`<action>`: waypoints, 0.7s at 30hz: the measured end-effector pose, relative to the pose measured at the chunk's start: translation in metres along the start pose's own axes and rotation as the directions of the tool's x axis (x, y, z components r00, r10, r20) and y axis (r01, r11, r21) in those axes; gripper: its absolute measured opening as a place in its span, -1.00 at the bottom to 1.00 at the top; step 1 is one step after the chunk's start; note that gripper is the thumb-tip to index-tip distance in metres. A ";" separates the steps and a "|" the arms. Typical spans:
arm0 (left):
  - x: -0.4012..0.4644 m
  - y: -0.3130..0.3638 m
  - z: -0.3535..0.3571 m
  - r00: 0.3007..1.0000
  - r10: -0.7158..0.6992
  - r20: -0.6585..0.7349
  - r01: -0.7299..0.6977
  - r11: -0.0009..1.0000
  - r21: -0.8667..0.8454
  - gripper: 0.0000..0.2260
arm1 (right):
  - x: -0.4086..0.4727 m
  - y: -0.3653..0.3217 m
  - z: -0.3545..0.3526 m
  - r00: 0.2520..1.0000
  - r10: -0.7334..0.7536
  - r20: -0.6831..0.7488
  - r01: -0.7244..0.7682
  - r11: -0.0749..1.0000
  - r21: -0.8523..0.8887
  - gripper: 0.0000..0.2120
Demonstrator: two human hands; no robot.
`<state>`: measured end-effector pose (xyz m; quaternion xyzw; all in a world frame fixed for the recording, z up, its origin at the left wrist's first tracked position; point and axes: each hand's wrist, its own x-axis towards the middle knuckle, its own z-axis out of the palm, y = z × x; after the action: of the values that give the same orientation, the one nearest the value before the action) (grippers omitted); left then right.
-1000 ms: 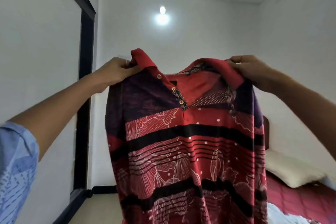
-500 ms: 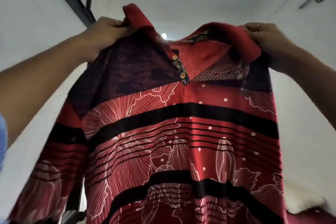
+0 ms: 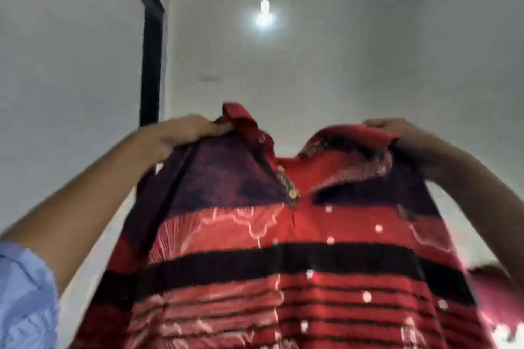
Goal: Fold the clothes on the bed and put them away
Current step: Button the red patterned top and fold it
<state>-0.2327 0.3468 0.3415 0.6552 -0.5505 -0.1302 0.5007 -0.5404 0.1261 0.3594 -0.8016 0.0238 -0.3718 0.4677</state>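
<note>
A red polo shirt (image 3: 283, 263) with black stripes, white line flowers and a buttoned collar hangs in front of me, spread wide. My left hand (image 3: 181, 133) grips its left shoulder by the collar. At the right shoulder, my right hand (image 3: 397, 133) grips the fabric at the same height. The shirt's lower part runs out of the bottom of the view. The picture is blurred by motion.
White walls fill the view, with a lit lamp (image 3: 265, 18) high on the far wall. A black frame (image 3: 151, 65) runs down the left wall. A strip of red bedding (image 3: 507, 309) shows at the lower right behind the shirt.
The shirt and both hands have dropped lower in the view and the lamp has come back into sight above the collar. Both grips are unchanged.
</note>
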 end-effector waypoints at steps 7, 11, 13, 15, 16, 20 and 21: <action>-0.044 -0.187 0.149 0.882 -0.448 0.142 0.471 0.839 -0.272 -0.35 | -0.095 0.249 0.051 0.860 0.505 0.074 -0.509 0.842 0.176 -0.91; -0.035 -0.272 0.188 0.815 -0.572 0.087 0.575 0.781 -0.246 -0.20 | -0.119 0.339 0.064 0.712 0.701 0.052 -0.692 0.686 0.226 -0.73; -0.016 -0.312 0.198 0.802 -0.593 0.073 0.594 0.779 -0.200 -0.07 | -0.113 0.374 0.063 0.683 0.730 0.034 -0.714 0.656 0.245 -0.75; 0.003 -0.347 0.206 0.798 -0.598 0.075 0.602 0.789 -0.120 -0.11 | -0.105 0.406 0.064 0.660 0.751 0.000 -0.737 0.648 0.193 -0.78; 0.015 -0.365 0.213 0.793 -0.604 0.076 0.609 0.791 -0.060 -0.18 | -0.100 0.426 0.066 0.642 0.766 -0.024 -0.754 0.637 0.162 -0.78; 0.048 -0.411 0.238 0.794 -0.598 0.114 0.584 0.801 0.134 -0.70 | -0.085 0.496 0.077 0.571 0.810 -0.138 -0.818 0.574 -0.015 -0.70; 0.055 -0.427 0.246 0.787 -0.599 0.146 0.573 0.798 0.187 -0.79 | -0.084 0.519 0.080 0.549 0.822 -0.152 -0.835 0.544 -0.080 -0.68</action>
<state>-0.1377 0.1282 -0.0936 0.8094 -0.3737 -0.3067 0.3335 -0.3911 -0.0737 -0.1099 -0.7075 0.4484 -0.1420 0.5275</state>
